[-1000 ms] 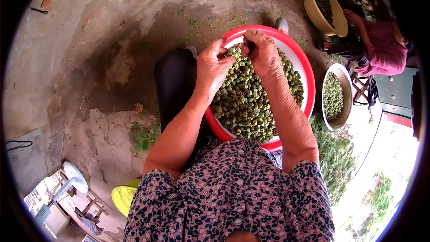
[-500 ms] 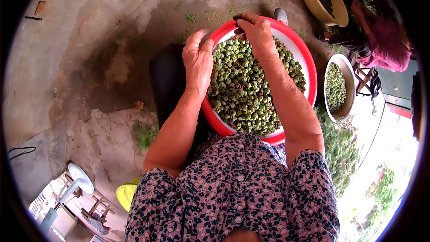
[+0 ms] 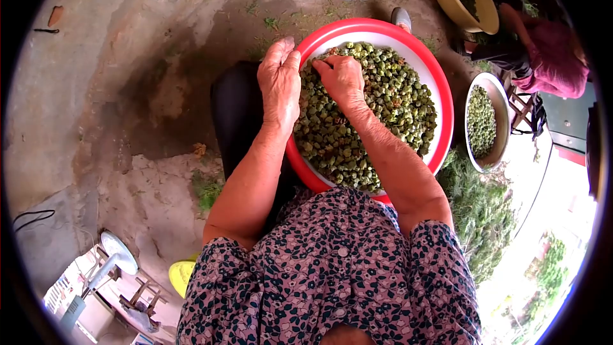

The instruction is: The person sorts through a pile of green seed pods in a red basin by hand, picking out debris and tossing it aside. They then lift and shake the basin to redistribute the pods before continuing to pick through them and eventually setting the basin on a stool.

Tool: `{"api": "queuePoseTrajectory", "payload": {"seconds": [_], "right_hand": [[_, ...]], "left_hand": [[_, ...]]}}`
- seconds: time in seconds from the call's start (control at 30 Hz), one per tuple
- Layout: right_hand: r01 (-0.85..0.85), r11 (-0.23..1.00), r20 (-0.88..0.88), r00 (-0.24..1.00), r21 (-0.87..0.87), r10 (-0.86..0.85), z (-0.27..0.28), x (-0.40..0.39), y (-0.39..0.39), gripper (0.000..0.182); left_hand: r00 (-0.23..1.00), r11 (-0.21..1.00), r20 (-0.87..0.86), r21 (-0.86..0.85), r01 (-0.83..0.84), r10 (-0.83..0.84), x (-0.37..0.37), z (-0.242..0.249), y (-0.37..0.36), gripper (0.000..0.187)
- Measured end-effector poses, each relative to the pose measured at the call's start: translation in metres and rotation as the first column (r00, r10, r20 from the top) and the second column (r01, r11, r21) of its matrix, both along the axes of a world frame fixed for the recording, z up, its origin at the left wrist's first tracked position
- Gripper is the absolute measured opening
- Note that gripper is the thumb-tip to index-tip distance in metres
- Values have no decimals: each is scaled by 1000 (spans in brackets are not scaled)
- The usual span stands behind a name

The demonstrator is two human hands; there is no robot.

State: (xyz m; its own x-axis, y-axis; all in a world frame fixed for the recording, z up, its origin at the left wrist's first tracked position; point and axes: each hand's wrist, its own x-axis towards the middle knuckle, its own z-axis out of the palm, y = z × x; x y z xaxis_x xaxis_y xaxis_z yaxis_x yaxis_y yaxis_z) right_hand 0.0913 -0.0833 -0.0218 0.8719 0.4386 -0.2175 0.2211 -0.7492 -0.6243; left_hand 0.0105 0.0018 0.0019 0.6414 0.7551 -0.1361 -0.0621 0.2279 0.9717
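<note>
A wide basin with a red rim and white inner wall rests close against my body. Small green roundish pods fill it, with a few brown dried bits among them. My left hand lies along the basin's left rim, its fingers stretched out and the thumb a little apart. Over the far left part of the pods, my right hand has its thumb and fingertips drawn together right at the heap. What the right fingertips hold is too small to make out.
To the right stand a metal basin of similar pods and a yellow tub with green contents. A person in a purple top sits beside them. Cut greenery lies on the ground; a fan and stool are at lower left.
My right hand has moved from the basin's far rim down toward me and left, onto the pods. My left hand has stayed at the left rim.
</note>
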Motion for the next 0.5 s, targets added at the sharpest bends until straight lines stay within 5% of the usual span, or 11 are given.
{"api": "queuePoseTrajectory", "payload": {"seconds": [0.17,0.23,0.37,0.5], "right_hand": [[-6,999,-57,998,43,8,-9,5,0,28],[-66,969,-56,995,237,81,-14,6,-4,26],[-66,985,-21,997,159,70,-16,1,-5,24],[-27,958,-51,998,286,43,-20,-2,-5,25]], "left_hand": [[1000,1000,14,-8,2,-2,2,-3,-1,32],[1000,1000,16,-2,3,-3,2,-4,0,31],[1000,1000,7,7,13,-13,0,-5,0,31],[1000,1000,-3,16,16,-16,0,-5,0,30]]}}
